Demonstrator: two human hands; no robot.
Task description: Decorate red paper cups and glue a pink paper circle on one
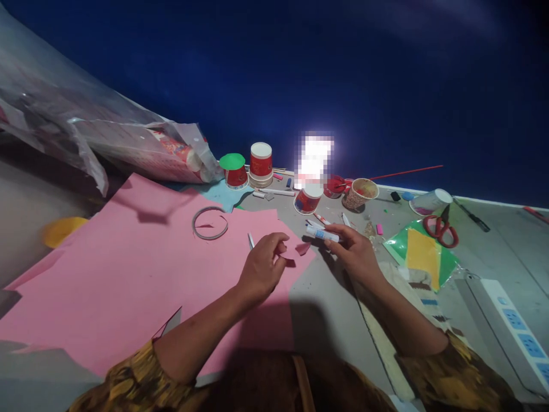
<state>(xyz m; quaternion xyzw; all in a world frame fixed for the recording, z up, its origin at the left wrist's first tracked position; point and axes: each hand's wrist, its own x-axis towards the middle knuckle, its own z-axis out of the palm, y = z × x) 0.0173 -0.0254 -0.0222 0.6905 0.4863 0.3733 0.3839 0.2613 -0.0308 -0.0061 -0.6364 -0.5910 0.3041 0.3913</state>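
Broadly, the grey table (317, 280) runs back to a pale far edge. Pink paper (141, 274) spreads over its left, and a lane of tabletop shows between the paper's right edge and a cream strip (387, 348). Farther right sits a power strip (517, 326). Above the paper, the left hand (263, 266) curls with thumb near forefinger; whether they pinch anything, I cannot tell. Cups (261, 166) stand near the far edge. A white-and-blue tube (321, 233), gripped by the right hand (354, 252), hangs just past the paper's edge, near a pink scrap (302, 249).
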